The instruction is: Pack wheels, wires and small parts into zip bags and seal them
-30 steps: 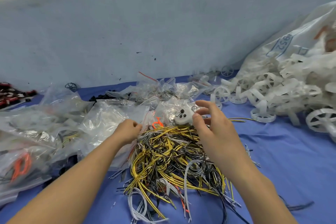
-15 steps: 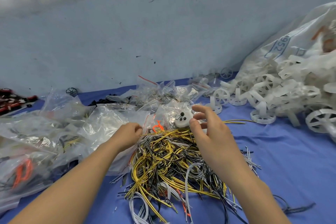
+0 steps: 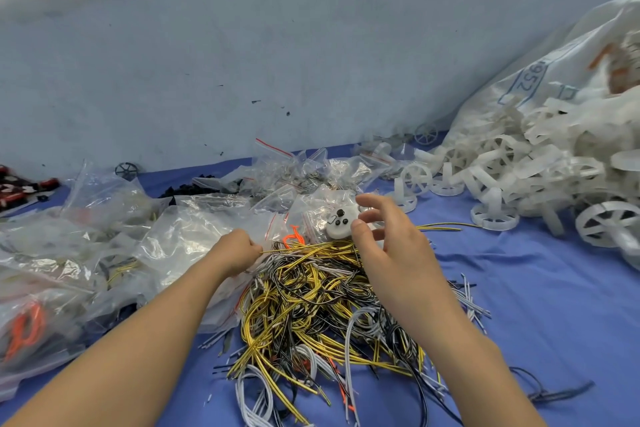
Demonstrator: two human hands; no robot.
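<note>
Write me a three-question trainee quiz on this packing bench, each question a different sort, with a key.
1. True or false: the left hand pinches yellow wire at the edge of the wire pile.
2. Multiple choice: the loose white wheels lie (A) at the right, (B) at the left, (C) in front of the wire pile.
3. Fill in: the right hand is at a white disc studded with small ____ parts.

Key: 1 true; 2 A; 3 black.
</note>
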